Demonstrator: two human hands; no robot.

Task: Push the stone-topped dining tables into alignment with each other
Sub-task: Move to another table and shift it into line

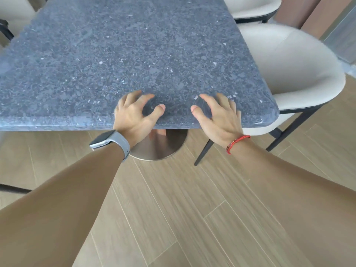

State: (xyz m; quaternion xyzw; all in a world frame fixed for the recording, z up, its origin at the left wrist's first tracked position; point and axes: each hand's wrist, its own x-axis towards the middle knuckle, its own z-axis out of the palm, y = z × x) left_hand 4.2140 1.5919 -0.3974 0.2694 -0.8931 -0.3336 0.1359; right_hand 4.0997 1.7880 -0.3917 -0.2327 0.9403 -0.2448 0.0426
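One grey stone tabletop (134, 54) is standing before me; left hand (134, 115) and right hand (220, 116) are resting on its near edge, fingers (147, 97) spreading wide, gripping nothing. Two cream chairs (292, 74) are sitting alongside.

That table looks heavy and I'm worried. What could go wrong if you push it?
The stone table rests on one round base, so pushing its edge might make it wobble. The base could scrape the wood floor. The cream chair sits close to the right corner and might get bumped.
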